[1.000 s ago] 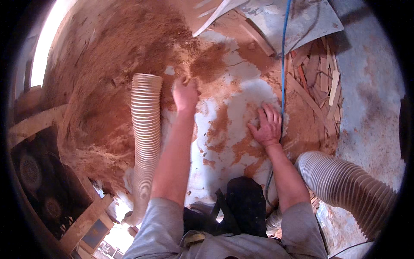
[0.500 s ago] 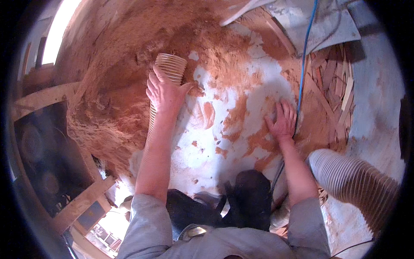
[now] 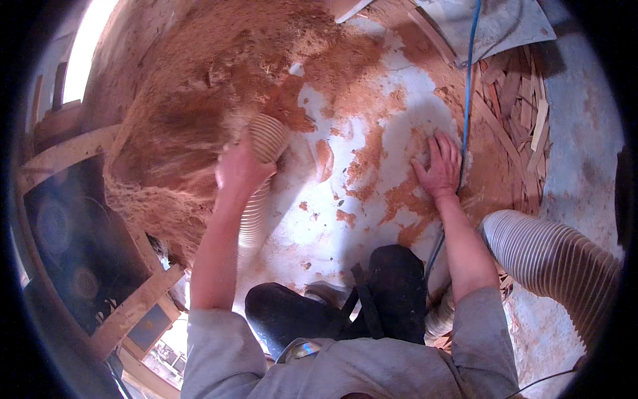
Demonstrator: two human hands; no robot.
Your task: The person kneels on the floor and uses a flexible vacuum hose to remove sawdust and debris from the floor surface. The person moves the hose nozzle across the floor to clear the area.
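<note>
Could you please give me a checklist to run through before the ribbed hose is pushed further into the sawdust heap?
1. Left hand grips the ribbed beige flexible hose near its mouth: ok.
2. Hose mouth meets the reddish-brown sawdust heap: ok.
3. Right hand braced flat on the white floor: ok.
4. Blue cable clear of right hand: not ok, it runs right beside it.
5. Suction running: cannot tell.
</note>
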